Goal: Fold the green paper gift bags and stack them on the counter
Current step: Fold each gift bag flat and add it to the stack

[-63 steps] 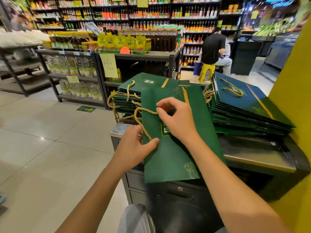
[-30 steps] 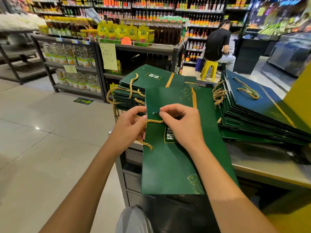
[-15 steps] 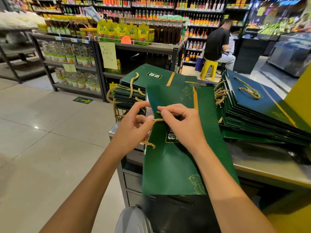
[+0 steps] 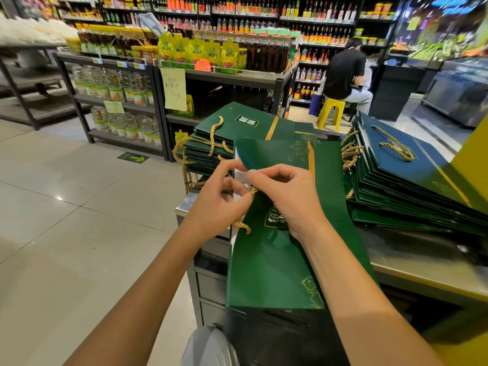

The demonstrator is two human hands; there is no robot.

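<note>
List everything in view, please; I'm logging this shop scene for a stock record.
gift bag: one, dark green, flat over the counter edge, under both hands
rope handle: one, gold, hanging at that bag's top edge
left stack: many bags, dark green, on the counter
right stack: many bags, dark green, on the counter
counter: one, steel, under the bags
shelves: several, dark metal, behind, holding bottles
pouches: a row, yellow, on the top shelf
note: one, pale yellow, hung on a shelf
stool: one, yellow, behind
person: one, black shirt, seated on the stool
floor arrow: one, green, on the tiles
left hand: pinches the rope handle
right hand: pinches the bag's top edge
</note>
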